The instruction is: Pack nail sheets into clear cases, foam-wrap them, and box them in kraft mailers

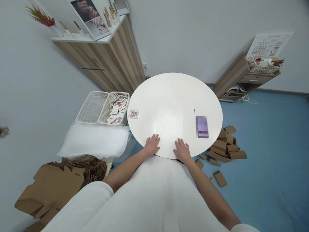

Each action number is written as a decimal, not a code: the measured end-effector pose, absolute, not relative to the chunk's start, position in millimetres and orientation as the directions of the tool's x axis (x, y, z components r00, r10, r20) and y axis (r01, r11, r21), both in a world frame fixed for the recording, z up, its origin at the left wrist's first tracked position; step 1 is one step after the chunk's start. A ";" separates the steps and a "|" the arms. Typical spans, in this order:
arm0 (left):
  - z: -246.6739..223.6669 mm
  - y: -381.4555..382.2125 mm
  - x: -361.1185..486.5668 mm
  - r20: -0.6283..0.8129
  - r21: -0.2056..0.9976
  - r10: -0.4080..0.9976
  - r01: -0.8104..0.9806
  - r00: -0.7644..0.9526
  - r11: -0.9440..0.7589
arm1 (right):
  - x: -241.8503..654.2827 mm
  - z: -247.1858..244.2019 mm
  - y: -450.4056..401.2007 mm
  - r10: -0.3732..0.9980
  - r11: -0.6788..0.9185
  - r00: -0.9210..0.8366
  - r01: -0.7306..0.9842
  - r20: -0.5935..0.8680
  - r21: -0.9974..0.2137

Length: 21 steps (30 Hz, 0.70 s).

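Note:
My left hand [152, 144] lies flat on the near edge of a round white table [173, 93], fingers spread and holding nothing. A short way to its right, my right hand [182, 149] rests palm down on the same edge, also with fingers apart. At the table's left rim lies a small clear case [133, 114] with rows of reddish pieces, perhaps press-on nails. A purple rectangular item [202, 127], blurred in the picture, lies on the right side, beyond my right hand.
Left of the table stand a white basket of printed packets [118, 109], a basket of clear plastic cases [93, 106], translucent sheets [94, 138] and flattened cardboard [58, 183]. Small cardboard boxes [224, 146] litter the blue floor at right. A wooden cabinet [116, 58] and shelf unit [231, 77] stand behind.

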<state>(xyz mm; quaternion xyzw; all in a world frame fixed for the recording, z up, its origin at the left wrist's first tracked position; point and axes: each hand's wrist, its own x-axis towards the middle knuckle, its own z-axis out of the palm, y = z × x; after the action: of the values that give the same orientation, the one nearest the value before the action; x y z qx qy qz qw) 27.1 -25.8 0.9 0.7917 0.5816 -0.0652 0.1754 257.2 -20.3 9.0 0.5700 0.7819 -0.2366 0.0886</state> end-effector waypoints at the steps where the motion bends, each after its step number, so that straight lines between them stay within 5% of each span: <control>1: 0.8 -25.5 27.5 -0.306 0.198 0.899 0.944 0.314 -0.262 | 257.2 8.5 -20.0 0.852 0.237 -0.333 0.933 -0.404 -0.270; 21: 2.9 -26.6 26.9 -0.338 0.204 0.892 0.949 0.299 -0.241 | 257.2 3.1 -17.4 0.858 0.256 -0.336 0.935 -0.387 -0.245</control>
<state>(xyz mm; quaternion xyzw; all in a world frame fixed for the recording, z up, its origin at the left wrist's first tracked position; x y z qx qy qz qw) 26.9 -26.6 2.9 0.7840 0.5872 -0.0758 0.1867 257.2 -17.4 3.1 0.5694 0.7876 -0.2189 0.0876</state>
